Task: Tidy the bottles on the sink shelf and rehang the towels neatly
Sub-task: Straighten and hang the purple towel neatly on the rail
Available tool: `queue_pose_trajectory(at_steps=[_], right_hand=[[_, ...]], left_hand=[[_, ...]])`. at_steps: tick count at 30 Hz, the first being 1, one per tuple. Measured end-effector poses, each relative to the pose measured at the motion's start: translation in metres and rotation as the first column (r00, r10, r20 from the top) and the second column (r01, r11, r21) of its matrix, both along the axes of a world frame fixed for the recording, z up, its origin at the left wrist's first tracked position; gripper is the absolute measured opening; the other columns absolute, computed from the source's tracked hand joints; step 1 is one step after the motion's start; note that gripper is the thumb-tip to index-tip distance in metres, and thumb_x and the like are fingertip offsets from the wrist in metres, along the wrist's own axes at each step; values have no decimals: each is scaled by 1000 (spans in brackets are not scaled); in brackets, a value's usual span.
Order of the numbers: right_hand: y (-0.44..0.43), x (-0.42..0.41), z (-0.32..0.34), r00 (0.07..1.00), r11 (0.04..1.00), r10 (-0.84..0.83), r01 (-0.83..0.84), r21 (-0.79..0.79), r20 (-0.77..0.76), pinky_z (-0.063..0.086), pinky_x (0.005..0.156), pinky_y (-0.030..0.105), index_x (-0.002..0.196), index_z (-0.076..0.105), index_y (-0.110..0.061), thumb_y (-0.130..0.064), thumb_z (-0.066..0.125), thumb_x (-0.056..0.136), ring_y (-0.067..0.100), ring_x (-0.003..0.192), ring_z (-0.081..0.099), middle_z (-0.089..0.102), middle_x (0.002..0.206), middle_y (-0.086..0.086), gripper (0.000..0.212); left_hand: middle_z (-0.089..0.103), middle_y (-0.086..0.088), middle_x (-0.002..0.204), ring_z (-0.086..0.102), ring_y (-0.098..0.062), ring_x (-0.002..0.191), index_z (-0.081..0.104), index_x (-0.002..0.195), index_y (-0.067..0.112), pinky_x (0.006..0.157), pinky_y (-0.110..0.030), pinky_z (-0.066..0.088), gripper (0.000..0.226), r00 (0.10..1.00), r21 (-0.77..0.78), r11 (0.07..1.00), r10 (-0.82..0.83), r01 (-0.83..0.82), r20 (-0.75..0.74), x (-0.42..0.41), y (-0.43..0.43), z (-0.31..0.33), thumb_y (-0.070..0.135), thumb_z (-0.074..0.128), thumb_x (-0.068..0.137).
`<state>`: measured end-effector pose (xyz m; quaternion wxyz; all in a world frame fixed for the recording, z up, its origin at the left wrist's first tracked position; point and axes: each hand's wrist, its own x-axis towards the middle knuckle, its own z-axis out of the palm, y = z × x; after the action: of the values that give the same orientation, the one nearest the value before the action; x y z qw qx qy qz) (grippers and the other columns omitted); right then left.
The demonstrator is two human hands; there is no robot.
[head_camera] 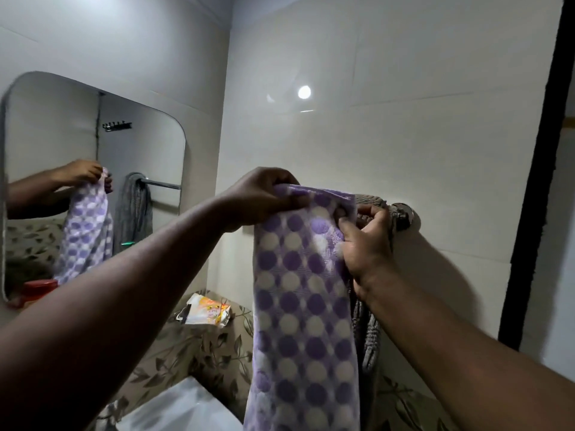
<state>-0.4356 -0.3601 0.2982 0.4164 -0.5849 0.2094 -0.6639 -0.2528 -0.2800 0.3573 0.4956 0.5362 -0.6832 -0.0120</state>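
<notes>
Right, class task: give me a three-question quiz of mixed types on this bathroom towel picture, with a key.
1. True or false: the left hand and the right hand both have a grip on the purple and white spotted towel.
2. Multiple choice: where does the grey knitted towel hang? A) in front of the spotted towel B) behind it, near the chrome wall mount C) on the floor
3. Short answer: which wall fixture reflects both hands and both towels?

Key: 1 true; 2 B; 3 the rounded mirror.
</notes>
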Motion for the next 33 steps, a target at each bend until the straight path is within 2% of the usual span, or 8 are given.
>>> queue_pose_trajectory(at_steps=[2, 5, 12, 16, 20, 23, 29, 33], right_hand=[[-1, 5, -11, 998, 998, 21, -18, -59, 53, 53, 65, 16, 109, 42, -19, -19, 70, 92, 7, 77, 64, 62, 98, 5, 32], [-2, 12, -26, 993, 980, 113, -105, -169, 43, 55, 84, 32, 102, 41, -24, -20, 70, 90, 12, 89, 62, 59, 103, 5, 32], [-19, 64, 6, 979, 840, -179, 101, -534, -97, 47, 77, 27, 88, 57, -15, 0, 66, 82, 17, 84, 59, 63, 89, 3, 18], [-45, 122, 50, 970, 864, -240, 190, -467, -50, 42, 65, 13, 84, 57, -18, -2, 63, 77, -6, 67, 53, 59, 75, -12, 18], [-98, 170, 98, 964, 932, -256, 226, -282, -74, 45, 71, 27, 81, 52, -23, -4, 57, 79, 6, 69, 53, 57, 76, -14, 20], [-133, 189, 116, 959, 932, -282, 269, -242, -21, 45, 76, 26, 79, 46, -20, 6, 56, 81, 8, 72, 55, 56, 80, -7, 27], [-165, 206, 110, 778, 774, -606, 529, -349, -166, 50, 77, 37, 82, 48, -24, -3, 56, 81, 28, 87, 61, 63, 100, 4, 22], [-153, 200, 104, 434, 515, -856, 665, -541, -281, 40, 70, 37, 84, 55, -23, -9, 52, 83, 33, 94, 51, 48, 111, 6, 15]], left_hand=[[77, -1, 93, 72, -12, 83, 77, 98, 19, 72, -32, 61, 28, 1000, -11, 1000, 1, -1, 5, 2, -1, 5, 42, 84, 82], [78, -7, 99, 73, -16, 87, 77, 100, 18, 75, -36, 63, 27, 999, -43, 998, 38, -37, 21, 9, -4, 17, 39, 83, 85], [77, -3, 102, 72, -16, 89, 77, 106, 17, 72, -31, 62, 30, 996, -113, 990, 85, -83, 20, 61, -14, 47, 36, 83, 85], [69, -4, 102, 61, -11, 83, 70, 118, 16, 63, -23, 50, 37, 978, -323, 923, 185, -208, -101, 100, -44, 78, 34, 81, 87], [62, -3, 125, 59, -21, 113, 61, 128, 18, 95, -33, 45, 37, 891, -600, 716, 453, -356, 12, 129, -78, 89, 27, 66, 92], [63, -6, 124, 60, -30, 113, 66, 118, 17, 99, -40, 44, 30, 873, -627, 726, 464, -280, 147, 132, -109, 54, 17, 60, 89], [65, -9, 134, 62, -33, 120, 66, 132, 15, 104, -44, 45, 46, 846, -441, 854, 434, -276, 311, 142, -166, -23, 44, 53, 100], [71, -1, 128, 65, -27, 117, 70, 128, 21, 109, -44, 40, 72, 829, -389, 877, 427, -283, 360, 147, -173, -24, 70, 35, 89]])
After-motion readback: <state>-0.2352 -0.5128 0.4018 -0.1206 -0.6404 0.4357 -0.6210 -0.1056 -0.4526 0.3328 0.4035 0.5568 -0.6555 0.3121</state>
